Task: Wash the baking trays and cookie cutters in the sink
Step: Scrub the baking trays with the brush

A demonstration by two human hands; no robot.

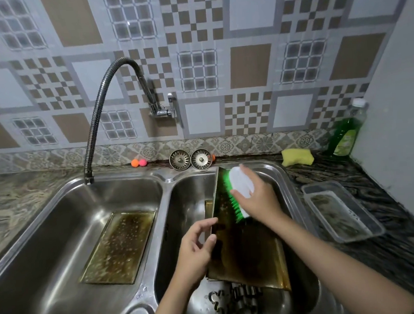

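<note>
A baking tray (244, 246), dark and stained brown, is propped at a slant in the right basin of a double steel sink (164, 190), its far end leaning near the back rim and its near end low in the basin. A second baking tray (118, 248), speckled with droplets, lies flat on the floor of the left basin. A flexible tap (96, 119) hangs over the left basin; no running water can be made out.

The right hand (256, 197) is wrapped over a white scrubbing brush (239, 193), with the green bristles pressed to the upper part of the slanted tray. The left hand (196, 248) steadies the tray's left edge, its fingers (207, 223) pinching the rim, thumb below.

To scrub well, the tray would best be kept braced firmly by the left hand so it does not slide down the basin, and the brush drawn in overlapping strokes from top to bottom, with extra pressure on the browned corners and rim.

Small dark cookie cutters (235, 299) lie loose at the bottom of the right basin, just below the tray's near end, apparently not yet washed. On the surface to the right, a clear plastic tub (343, 214), a yellow sponge (297, 157) and a bottle of green dish soap (347, 130) are within reach.
</note>
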